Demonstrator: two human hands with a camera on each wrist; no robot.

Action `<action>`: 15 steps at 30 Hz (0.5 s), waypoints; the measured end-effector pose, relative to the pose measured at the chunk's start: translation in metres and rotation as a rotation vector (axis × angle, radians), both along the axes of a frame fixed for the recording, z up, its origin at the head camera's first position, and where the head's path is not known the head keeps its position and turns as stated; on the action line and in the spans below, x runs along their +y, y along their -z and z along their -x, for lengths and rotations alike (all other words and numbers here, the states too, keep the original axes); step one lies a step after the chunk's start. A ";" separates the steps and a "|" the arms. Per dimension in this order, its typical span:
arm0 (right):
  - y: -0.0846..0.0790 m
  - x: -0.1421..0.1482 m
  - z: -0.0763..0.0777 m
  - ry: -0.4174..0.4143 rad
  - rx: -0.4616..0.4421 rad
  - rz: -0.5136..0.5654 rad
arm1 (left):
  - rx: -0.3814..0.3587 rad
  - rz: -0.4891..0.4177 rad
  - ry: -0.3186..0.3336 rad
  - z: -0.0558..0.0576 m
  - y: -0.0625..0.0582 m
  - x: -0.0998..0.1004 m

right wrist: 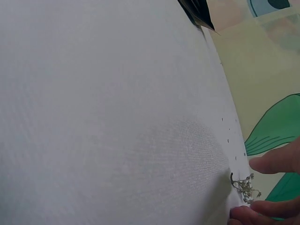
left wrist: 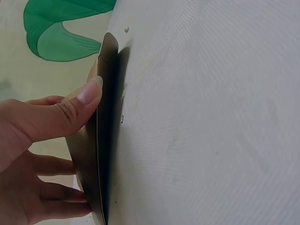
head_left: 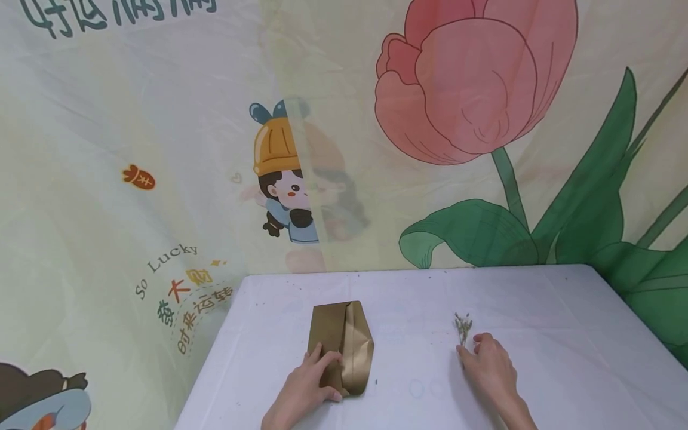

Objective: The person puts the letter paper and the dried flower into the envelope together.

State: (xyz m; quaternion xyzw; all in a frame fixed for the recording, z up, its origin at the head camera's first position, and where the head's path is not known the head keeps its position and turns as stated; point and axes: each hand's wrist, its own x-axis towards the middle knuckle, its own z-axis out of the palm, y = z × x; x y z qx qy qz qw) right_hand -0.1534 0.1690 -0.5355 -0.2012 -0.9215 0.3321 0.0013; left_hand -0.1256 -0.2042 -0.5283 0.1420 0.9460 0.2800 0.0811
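Note:
A gold paper envelope (head_left: 329,322) lies on the white-covered table, a creased, paler flap along its right side. My left hand (head_left: 306,385) holds its near part, fingers over the top and thumb at the near edge. In the left wrist view the thumb (left wrist: 89,96) presses the envelope (left wrist: 89,159), and a dark shadow shows under its edge. To the right, a small sprig of dried flowers (head_left: 463,325) stands up from the fingertips of my right hand (head_left: 490,367). The right wrist view has the sprig (right wrist: 246,187) close by the fingertips; its lower stem is hidden.
A white cloth (head_left: 408,370) covers the table, with small dark specks on it. Behind hangs a printed curtain (head_left: 344,149) with a large tulip and cartoon figures, reaching the table's back edge. The envelope's dark corner (right wrist: 199,14) shows in the right wrist view.

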 end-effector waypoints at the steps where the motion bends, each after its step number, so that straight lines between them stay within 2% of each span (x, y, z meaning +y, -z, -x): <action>1: 0.000 0.000 0.001 0.000 -0.002 -0.006 | -0.001 0.000 -0.002 0.000 0.000 0.000; 9: 0.001 0.005 0.006 -0.040 -0.008 -0.010 | 0.003 -0.009 -0.007 -0.001 -0.004 0.002; 15: 0.004 0.003 0.013 -0.027 -0.024 -0.043 | 0.002 -0.001 -0.004 -0.001 -0.003 0.002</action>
